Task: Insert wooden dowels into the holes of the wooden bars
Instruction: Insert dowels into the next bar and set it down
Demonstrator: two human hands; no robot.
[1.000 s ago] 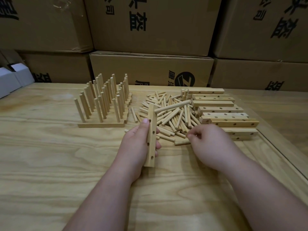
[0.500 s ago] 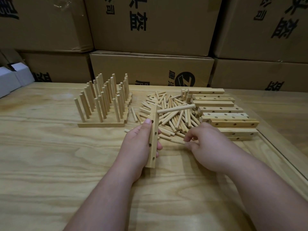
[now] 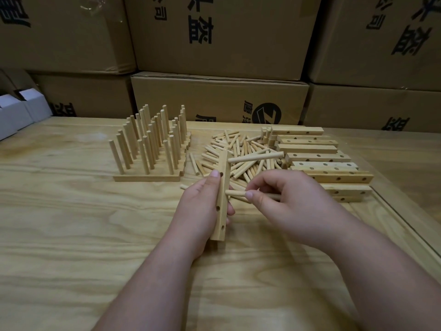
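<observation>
My left hand grips a wooden bar with several holes, held nearly upright above the table. One dowel sticks out sideways to the right from the bar's upper part. My right hand pinches a second dowel, whose left tip is at the bar's right face near its middle. Behind the hands lies a heap of loose dowels. Unfilled bars are stacked to the right of the heap.
Several finished bars with upright dowels stand in rows at the left. Stacked cardboard boxes wall off the table's far edge. White boxes sit at the far left. The wooden table has a raised rim at the right.
My right hand picked a dowel out of the heap and carried it left to the bar's side. My left hand lifted the bar slightly; it stays nearly upright.
</observation>
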